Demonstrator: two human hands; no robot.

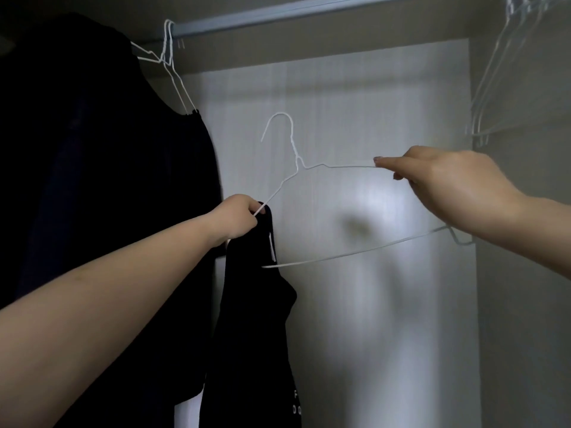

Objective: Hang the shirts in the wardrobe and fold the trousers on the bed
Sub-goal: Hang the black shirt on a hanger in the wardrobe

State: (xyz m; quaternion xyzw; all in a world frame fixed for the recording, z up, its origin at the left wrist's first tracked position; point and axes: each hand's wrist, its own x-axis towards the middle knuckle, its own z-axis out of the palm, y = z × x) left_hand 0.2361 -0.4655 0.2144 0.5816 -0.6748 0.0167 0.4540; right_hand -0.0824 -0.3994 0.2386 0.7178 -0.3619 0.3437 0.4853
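- Held up inside the wardrobe, in front of its pale grey back panel (355,103): a thin white wire hanger (295,163), hook uppermost and free of the rail.
- Left hand (239,216) curled tight round the hanger's left shoulder wire, gripping together with it the top of a black shirt (250,319).
- Shirt draped from that left end only, hanging limp below the hand; the hanger's lower bar runs out from under the fabric to the right. Small white letters visible near the shirt's lower right edge, too small to read.
- Right hand (445,180) pinching the right shoulder wire between thumb and fingertips, the bare right end of the hanger passing beneath the wrist.
- Hands well apart, one at each end of the hanger.
- Overhead, a grey metal hanging rail (278,13) crossing the top of the wardrobe.
- At the rail's left end, dark garments (92,165) on white wire hangers (168,54), just beside the held shirt.
- At the rail's right end, a cluster of bare pale hangers (506,81), blurred.
- Trousers and bed out of view.
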